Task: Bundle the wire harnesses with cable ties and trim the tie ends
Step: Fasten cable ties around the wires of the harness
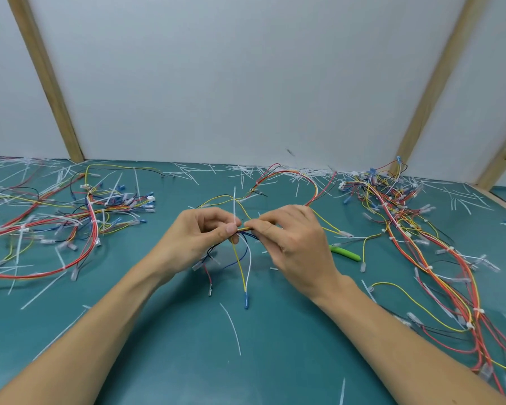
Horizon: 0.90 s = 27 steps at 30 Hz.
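Above the middle of the teal desk (pixel 164 331), both hands meet over a thin multicoloured wire harness (pixel 244 230). The left hand (pixel 200 238) pinches it between thumb and curled fingers (pixel 231 228), and the right hand (pixel 292 238) pinches the same bundle just beside, thumb and forefinger pressed together on it, so the held stretch lies horizontally between the two sets of fingertips. A white plastic cable tie (pixel 234 204) rises toward 12 o'clock from the left pinch. From the grip, loose yellow, white, blue and red strands hang toward 6 o'clock, and red and yellow wires loop away toward 1 o'clock. A green-handled tool (pixel 345 253) lies on the desk at 3 o'clock of the right hand, partly hidden behind it. A pile of tied harnesses (pixel 70 217) lies at 9 o'clock, another long pile (pixel 421 244) at 3 o'clock. White trimmed tie ends (pixel 231 325) are scattered across the desk.
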Each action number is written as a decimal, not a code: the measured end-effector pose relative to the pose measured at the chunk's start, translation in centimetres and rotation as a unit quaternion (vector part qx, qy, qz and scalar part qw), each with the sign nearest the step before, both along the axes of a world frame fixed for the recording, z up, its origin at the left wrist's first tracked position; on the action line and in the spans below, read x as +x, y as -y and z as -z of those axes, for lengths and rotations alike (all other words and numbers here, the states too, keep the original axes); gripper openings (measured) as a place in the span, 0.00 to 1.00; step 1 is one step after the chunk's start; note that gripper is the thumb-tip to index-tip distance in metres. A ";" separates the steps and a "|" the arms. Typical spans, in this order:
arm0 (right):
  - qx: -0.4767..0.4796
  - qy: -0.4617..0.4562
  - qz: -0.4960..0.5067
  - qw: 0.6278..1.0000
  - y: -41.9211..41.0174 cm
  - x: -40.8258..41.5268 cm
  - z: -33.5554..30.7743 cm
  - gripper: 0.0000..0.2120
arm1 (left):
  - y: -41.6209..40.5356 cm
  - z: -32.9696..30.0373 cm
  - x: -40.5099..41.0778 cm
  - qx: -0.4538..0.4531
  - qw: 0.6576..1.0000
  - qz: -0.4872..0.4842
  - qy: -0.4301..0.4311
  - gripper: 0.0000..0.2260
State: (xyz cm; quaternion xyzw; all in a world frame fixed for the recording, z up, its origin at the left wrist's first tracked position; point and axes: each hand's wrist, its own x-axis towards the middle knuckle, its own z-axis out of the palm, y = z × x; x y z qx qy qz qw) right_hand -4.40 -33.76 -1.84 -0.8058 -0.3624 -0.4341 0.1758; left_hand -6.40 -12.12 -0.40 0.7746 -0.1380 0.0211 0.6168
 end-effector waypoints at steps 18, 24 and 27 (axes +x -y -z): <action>0.082 -0.256 0.051 0.962 1.4 0.5 -0.2 0.22 | 0.2 1.2 0.4 0.182 0.964 -0.120 0.152 0.12; 0.210 -0.293 0.100 0.927 3.1 1.8 0.2 0.18 | -0.2 0.7 0.3 0.185 0.963 -0.108 0.165 0.12; 0.213 -0.285 0.066 0.932 3.3 1.7 -0.1 0.15 | -0.3 0.3 0.1 0.183 0.960 -0.104 0.185 0.14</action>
